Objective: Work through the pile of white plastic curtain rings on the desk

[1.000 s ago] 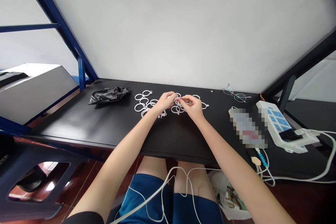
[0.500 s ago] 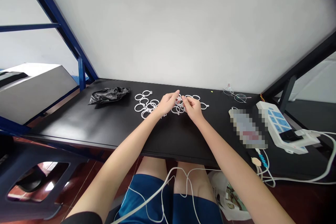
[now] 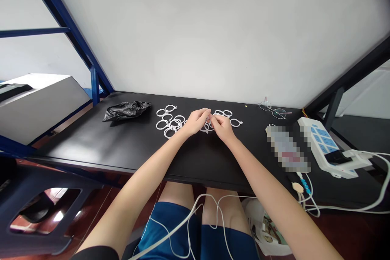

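Note:
My left hand [image 3: 196, 122] and my right hand [image 3: 223, 126] meet over the middle of the black table, fingertips pinched together. A white ring appears to be held between them, though the fingers mostly cover it. Directly beneath and behind lie more white rings [image 3: 207, 131], partly hidden by the hands. To the left is a tangled heap of several white rings [image 3: 176, 122], each with a small eyelet on its rim. A few others, such as a single ring [image 3: 241, 122], rest just right of my right hand.
A crumpled black plastic bag [image 3: 126, 111] lies on the table [image 3: 122, 146] at left. Eyeglasses [image 3: 278, 113], a blurred-out phone [image 3: 288, 150] and a white power strip [image 3: 326, 146] are at right. White cables [image 3: 201, 196] cross my lap. The wall [image 3: 195, 40] rises behind.
My two hands have drawn closer together, and their fingertips now meet. The left fingers have curled in, covering the ring that showed between them. The other rings lie as before.

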Motion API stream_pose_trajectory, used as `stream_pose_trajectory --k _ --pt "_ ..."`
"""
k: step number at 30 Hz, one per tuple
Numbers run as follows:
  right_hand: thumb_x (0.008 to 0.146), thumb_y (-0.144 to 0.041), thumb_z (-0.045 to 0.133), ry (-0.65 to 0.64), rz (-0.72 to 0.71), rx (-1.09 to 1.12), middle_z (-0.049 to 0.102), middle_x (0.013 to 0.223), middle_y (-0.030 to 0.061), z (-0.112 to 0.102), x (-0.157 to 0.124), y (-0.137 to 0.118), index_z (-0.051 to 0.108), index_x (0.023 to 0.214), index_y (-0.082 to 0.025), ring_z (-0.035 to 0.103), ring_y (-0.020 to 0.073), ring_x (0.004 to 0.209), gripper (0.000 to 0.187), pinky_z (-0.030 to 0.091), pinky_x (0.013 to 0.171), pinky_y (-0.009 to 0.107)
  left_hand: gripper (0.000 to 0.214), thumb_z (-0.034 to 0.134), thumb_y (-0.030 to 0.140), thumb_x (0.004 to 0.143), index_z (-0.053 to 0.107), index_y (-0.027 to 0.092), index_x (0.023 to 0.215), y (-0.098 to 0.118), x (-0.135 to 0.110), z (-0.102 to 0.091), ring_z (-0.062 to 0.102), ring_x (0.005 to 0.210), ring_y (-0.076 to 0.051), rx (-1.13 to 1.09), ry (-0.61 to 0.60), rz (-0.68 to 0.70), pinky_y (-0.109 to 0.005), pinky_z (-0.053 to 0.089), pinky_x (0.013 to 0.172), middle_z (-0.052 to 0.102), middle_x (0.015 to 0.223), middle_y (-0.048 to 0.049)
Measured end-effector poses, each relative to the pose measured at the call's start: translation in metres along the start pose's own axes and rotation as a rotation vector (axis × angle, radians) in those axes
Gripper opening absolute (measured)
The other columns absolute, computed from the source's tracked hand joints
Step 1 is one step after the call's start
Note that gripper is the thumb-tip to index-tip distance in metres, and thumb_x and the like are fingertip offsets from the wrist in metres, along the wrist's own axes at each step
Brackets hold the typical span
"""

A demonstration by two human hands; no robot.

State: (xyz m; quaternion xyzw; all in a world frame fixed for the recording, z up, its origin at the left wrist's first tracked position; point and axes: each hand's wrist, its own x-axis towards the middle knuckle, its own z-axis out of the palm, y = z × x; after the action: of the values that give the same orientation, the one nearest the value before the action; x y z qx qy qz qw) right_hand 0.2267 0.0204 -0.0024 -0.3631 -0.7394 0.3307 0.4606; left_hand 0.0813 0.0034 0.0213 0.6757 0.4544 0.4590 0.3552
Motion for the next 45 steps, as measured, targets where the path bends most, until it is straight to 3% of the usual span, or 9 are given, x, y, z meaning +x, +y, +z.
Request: stream_pose_trajectory --k 20,32,40,45 --pt "0.088 -0.059 0.047 -0.018 0.027 0.021 0.040 0.047 -0.0025 0.000 0.000 0.000 0.041 0.052 -0.021 0.038 0.0115 0.045 0.052 0.032 0.046 0.028 0.039 0.035 0.039 0.092 0.044 0.017 0.061 0.002 -0.002 0.000 0.041 0.058 -0.010 0.025 -0.033 0.041 -0.022 0.035 0.058 0.045 0.059 0.0017" --pt "0.088 -0.055 0.050 -0.008 0.037 0.035 0.042 0.051 -0.0023 0.000 0.000 0.003 0.044 0.055 -0.021 0.040 0.0113 0.045 0.048 0.032 0.045 0.028 0.030 0.038 0.032 0.090 0.041 0.017 0.064 -0.002 -0.003 0.002 0.043 0.062 -0.010 0.054 0.020 0.099 -0.022 0.036 0.063 0.047 0.063 0.0026" --pt "0.088 -0.054 0.052 0.067 0.012 0.023 0.041 0.047 -0.0037 0.001 -0.001 -0.001 0.043 0.056 -0.021 0.037 0.0098 0.044 0.047 0.030 0.044 0.026 0.040 0.037 0.046 0.094 0.048 0.016 0.069 0.001 -0.003 0.001 0.045 0.060 -0.009 0.012 -0.013 0.058 -0.022 0.037 0.059 0.052 0.065 0.0012" --pt "0.089 -0.050 0.052 0.173 0.011 0.033 0.043 0.049 -0.0036 0.000 -0.002 0.000 0.041 0.056 -0.021 0.037 0.0094 0.044 0.045 0.030 0.044 0.026 0.054 0.033 0.060 0.092 0.057 0.014 0.078 -0.008 0.004 0.001 0.043 0.047 -0.007 -0.116 -0.090 -0.089 -0.022 0.035 0.048 0.056 0.065 -0.0011"
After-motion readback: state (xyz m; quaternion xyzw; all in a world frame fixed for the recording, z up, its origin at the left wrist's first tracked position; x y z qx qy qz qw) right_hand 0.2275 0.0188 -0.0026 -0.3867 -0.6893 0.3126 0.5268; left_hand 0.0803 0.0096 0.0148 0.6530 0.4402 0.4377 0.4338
